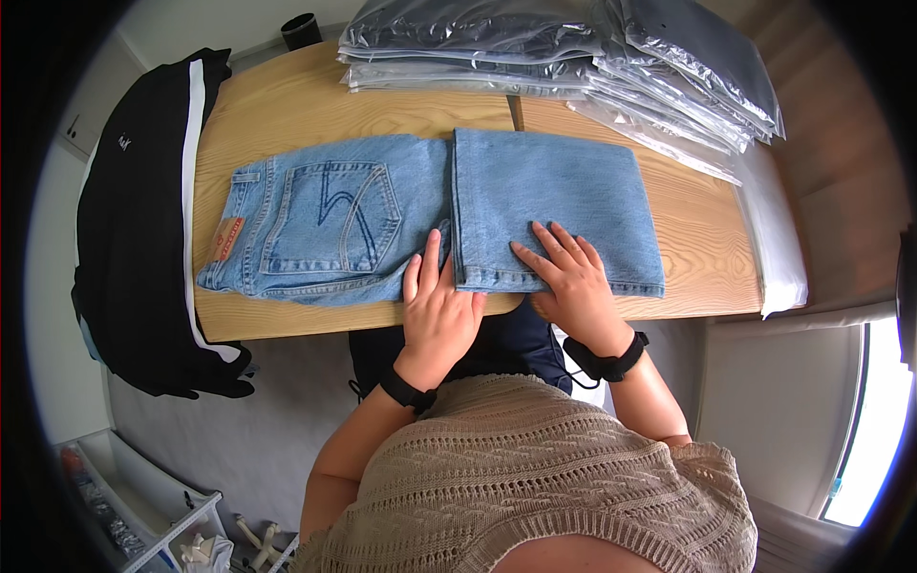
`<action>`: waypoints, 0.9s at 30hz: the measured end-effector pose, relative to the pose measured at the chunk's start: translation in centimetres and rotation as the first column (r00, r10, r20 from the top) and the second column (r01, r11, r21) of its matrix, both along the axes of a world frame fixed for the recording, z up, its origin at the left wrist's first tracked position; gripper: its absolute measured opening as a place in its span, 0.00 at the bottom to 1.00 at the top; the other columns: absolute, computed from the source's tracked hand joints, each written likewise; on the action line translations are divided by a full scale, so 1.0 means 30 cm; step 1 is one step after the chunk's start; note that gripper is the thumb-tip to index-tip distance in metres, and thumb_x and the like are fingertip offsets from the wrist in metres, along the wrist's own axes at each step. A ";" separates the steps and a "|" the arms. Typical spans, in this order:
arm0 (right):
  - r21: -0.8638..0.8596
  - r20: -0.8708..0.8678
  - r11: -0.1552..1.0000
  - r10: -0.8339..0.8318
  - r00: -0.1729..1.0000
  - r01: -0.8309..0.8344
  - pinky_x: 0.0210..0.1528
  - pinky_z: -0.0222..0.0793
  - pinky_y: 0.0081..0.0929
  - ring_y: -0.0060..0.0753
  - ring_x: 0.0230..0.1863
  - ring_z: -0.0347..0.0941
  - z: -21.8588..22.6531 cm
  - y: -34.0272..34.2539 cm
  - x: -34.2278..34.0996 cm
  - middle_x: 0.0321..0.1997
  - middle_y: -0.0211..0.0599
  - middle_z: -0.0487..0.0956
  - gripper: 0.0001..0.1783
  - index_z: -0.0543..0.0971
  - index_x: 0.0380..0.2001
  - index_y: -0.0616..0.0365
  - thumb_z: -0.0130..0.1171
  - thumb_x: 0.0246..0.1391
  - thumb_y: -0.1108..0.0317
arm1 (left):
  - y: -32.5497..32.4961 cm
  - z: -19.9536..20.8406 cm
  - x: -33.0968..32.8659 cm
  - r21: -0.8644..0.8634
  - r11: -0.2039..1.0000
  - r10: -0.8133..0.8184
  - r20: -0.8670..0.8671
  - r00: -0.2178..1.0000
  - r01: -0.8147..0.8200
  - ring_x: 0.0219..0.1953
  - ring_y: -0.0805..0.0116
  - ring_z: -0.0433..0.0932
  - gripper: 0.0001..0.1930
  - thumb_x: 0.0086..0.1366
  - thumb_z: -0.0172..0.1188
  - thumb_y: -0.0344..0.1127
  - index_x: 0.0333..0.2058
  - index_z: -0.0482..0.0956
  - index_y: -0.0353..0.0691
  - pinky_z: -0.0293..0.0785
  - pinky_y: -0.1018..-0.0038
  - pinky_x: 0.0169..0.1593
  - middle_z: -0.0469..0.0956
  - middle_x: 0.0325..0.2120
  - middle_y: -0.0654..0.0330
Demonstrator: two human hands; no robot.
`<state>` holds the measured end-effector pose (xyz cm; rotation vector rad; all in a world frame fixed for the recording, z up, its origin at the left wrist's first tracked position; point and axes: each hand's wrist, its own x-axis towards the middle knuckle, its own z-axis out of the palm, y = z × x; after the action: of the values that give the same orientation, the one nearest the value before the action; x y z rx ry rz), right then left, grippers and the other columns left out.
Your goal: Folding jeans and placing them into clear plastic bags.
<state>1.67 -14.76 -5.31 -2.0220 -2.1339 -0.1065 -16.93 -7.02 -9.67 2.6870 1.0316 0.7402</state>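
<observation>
The folded blue jeans (549, 181) lie on a wooden table (258, 105), waistband to the left, stitched back pocket (334, 218) up, the lower leg section doubled back at the right. The right hand (578, 291) rests on that doubled section, unclenched, fingers spread on the denim. The left hand (441, 310) reaches over the jeans' near edge beside the fold, fingers extended; whether it pinches any cloth I cannot tell.

Beyond the jeans and to their right, stacked garments in clear plastic bags (468, 43) fill the table's far side; a flat clear bag (772, 234) lies right of them. Left of the jeans, a black garment with a white stripe (134, 220) covers the table's end. A black cup (301, 31) stands beyond its top. A white storage bin (134, 487) sits below, nearer the person than the jeans.
</observation>
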 end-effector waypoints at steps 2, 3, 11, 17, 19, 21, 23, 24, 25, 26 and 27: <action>-0.020 -0.061 1.000 0.003 0.998 -0.004 0.64 0.53 0.46 0.47 0.65 0.58 0.030 -0.003 -0.022 0.63 0.40 0.65 0.35 0.69 0.58 0.47 0.64 0.44 0.58 | 0.000 -0.010 -0.006 -0.008 1.000 -0.005 -0.001 1.000 0.005 0.65 0.49 0.55 0.22 0.59 0.56 0.38 0.53 0.72 0.40 0.49 0.54 0.64 0.69 0.55 0.51; -0.002 -0.087 1.000 0.005 0.996 -0.006 0.64 0.52 0.48 0.47 0.65 0.58 0.021 0.002 -0.034 0.63 0.43 0.65 0.31 0.68 0.58 0.52 0.59 0.52 0.55 | -0.001 -0.005 -0.004 -0.023 1.000 0.003 0.033 0.999 -0.002 0.66 0.50 0.55 0.22 0.58 0.57 0.37 0.52 0.73 0.40 0.48 0.54 0.64 0.70 0.54 0.51; 0.109 -0.036 0.991 0.081 0.996 -0.077 0.62 0.54 0.45 0.40 0.62 0.63 -0.043 0.098 -0.163 0.62 0.34 0.68 0.27 0.69 0.57 0.46 0.56 0.54 0.55 | 0.044 0.077 -0.193 -0.182 0.953 -0.102 0.561 0.821 0.243 0.38 0.57 0.79 0.03 0.56 0.59 0.22 0.30 0.79 0.31 0.75 0.67 0.43 0.79 0.31 0.53; 0.074 -0.052 0.994 0.079 0.996 -0.075 0.63 0.53 0.47 0.42 0.63 0.61 -0.037 0.092 -0.164 0.63 0.35 0.67 0.32 0.69 0.58 0.46 0.60 0.49 0.52 | 0.197 0.194 -0.559 0.161 0.985 0.079 -0.060 0.995 -0.068 0.54 0.56 0.69 0.20 0.52 0.54 0.20 0.46 0.77 0.38 0.66 0.60 0.55 0.74 0.47 0.57; 0.066 -0.050 0.995 0.082 0.995 -0.079 0.63 0.53 0.47 0.42 0.63 0.61 -0.038 0.093 -0.166 0.63 0.34 0.66 0.32 0.68 0.58 0.46 0.61 0.48 0.54 | 0.226 0.216 -0.600 0.207 0.978 0.067 -0.268 0.961 -0.010 0.56 0.58 0.67 0.22 0.53 0.53 0.19 0.49 0.75 0.39 0.64 0.59 0.57 0.73 0.51 0.58; 0.066 -0.051 0.994 0.085 0.995 -0.082 0.63 0.53 0.46 0.42 0.63 0.61 -0.036 0.094 -0.167 0.63 0.34 0.66 0.32 0.68 0.58 0.46 0.61 0.48 0.54 | 0.252 0.204 -0.612 0.138 0.990 0.027 -0.398 0.917 0.031 0.59 0.61 0.64 0.26 0.53 0.51 0.18 0.53 0.72 0.40 0.60 0.58 0.59 0.70 0.55 0.60; 0.066 -0.052 0.995 0.080 0.995 -0.076 0.63 0.53 0.46 0.42 0.63 0.61 -0.035 0.095 -0.172 0.63 0.34 0.66 0.32 0.68 0.58 0.46 0.61 0.48 0.55 | 0.281 0.191 -0.612 0.148 0.988 0.016 -0.428 0.903 0.053 0.59 0.61 0.64 0.27 0.53 0.51 0.18 0.54 0.71 0.40 0.61 0.59 0.58 0.69 0.55 0.60; 0.070 -0.054 0.995 0.078 0.995 -0.074 0.63 0.53 0.46 0.42 0.63 0.61 -0.033 0.096 -0.176 0.63 0.34 0.66 0.32 0.68 0.58 0.46 0.61 0.48 0.55 | 0.295 0.189 -0.611 0.158 0.985 0.008 -0.456 0.890 0.072 0.58 0.62 0.65 0.28 0.53 0.51 0.18 0.55 0.70 0.41 0.62 0.60 0.58 0.69 0.56 0.60; 0.075 -0.053 0.995 0.071 0.996 -0.067 0.63 0.53 0.46 0.42 0.62 0.61 -0.032 0.095 -0.175 0.63 0.34 0.66 0.32 0.68 0.58 0.46 0.61 0.49 0.55 | 0.312 0.193 -0.599 0.198 0.976 0.011 -0.467 0.884 0.093 0.55 0.63 0.67 0.25 0.54 0.52 0.20 0.53 0.72 0.41 0.66 0.63 0.52 0.70 0.54 0.61; 0.075 -0.052 0.995 0.063 0.997 -0.059 0.63 0.53 0.46 0.42 0.62 0.61 -0.032 0.095 -0.175 0.63 0.34 0.66 0.32 0.68 0.58 0.46 0.61 0.49 0.55 | 0.322 0.189 -0.589 0.198 0.975 0.004 -0.465 0.885 0.100 0.55 0.63 0.67 0.25 0.54 0.52 0.20 0.53 0.72 0.41 0.66 0.63 0.52 0.70 0.54 0.61; 0.081 -0.048 0.995 0.059 0.997 -0.055 0.63 0.53 0.46 0.42 0.62 0.62 -0.035 0.096 -0.176 0.63 0.34 0.67 0.31 0.68 0.58 0.45 0.61 0.48 0.55 | 0.330 0.182 -0.580 0.216 0.973 0.027 -0.469 0.883 0.084 0.53 0.64 0.69 0.24 0.53 0.53 0.21 0.52 0.72 0.41 0.67 0.65 0.49 0.71 0.53 0.62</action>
<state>-3.61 -11.89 -6.35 -1.8986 -2.1198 -0.1287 -34.32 2.89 -4.22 3.1720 1.0486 0.2029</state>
